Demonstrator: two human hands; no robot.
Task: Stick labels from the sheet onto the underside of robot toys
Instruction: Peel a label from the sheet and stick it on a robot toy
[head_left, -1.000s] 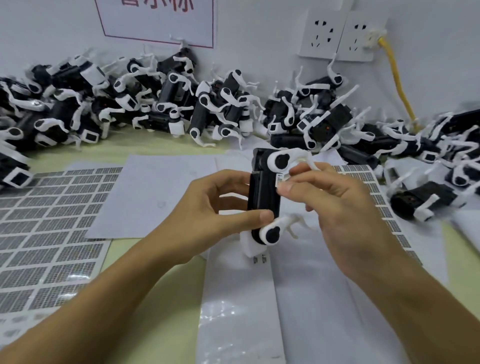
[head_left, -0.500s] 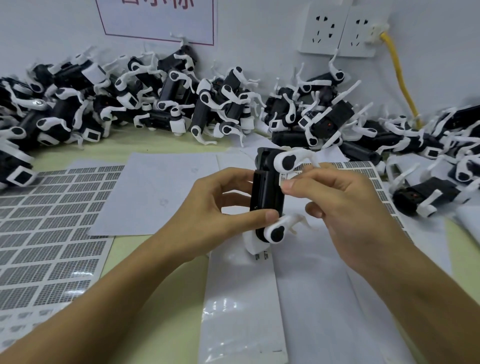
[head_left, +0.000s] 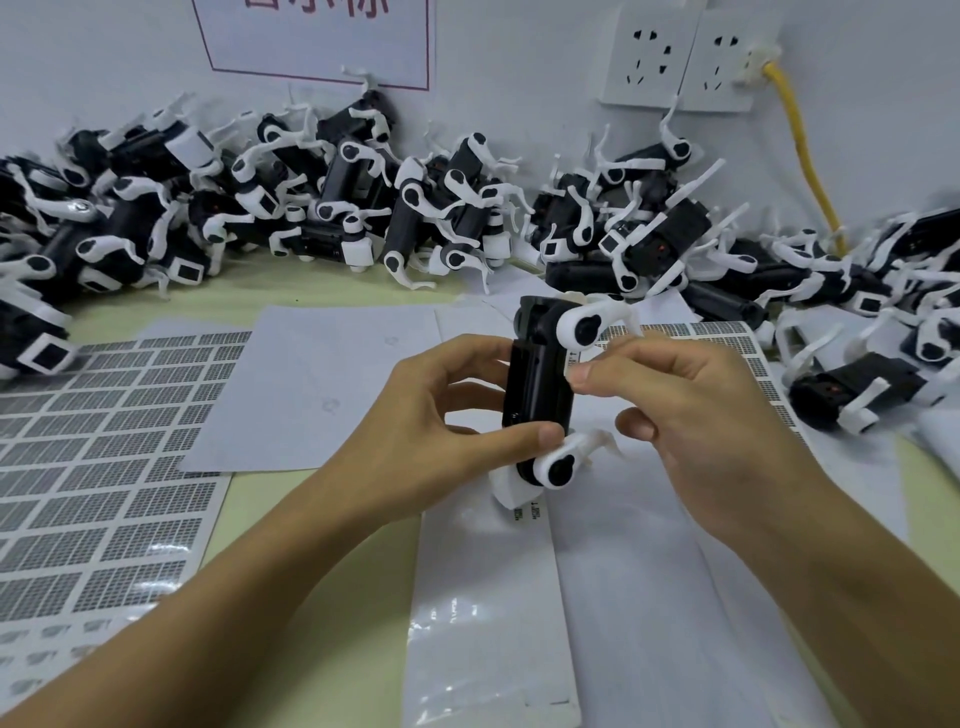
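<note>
My left hand (head_left: 441, 415) grips a black robot toy (head_left: 537, 384) with white legs, held upright above the table with its underside turned to the right. A small white label (head_left: 573, 358) lies against that underside, just below the upper white leg. The index fingertip of my right hand (head_left: 696, 415) presses on the label, and the thumb hangs apart below it. A label sheet (head_left: 104, 441) with several printed labels lies at the left. A second label sheet (head_left: 727, 338) shows behind my right hand.
A long pile of black-and-white robot toys (head_left: 415, 223) runs along the wall from left to right. Blank backing sheets (head_left: 337, 389) and glossy strips (head_left: 488, 597) cover the middle of the table. A yellow cable (head_left: 805, 156) hangs from wall sockets (head_left: 675, 57).
My right thumb has let go of the label and dropped away. The index finger now presses the label onto the toy. My left hand still holds the toy.
</note>
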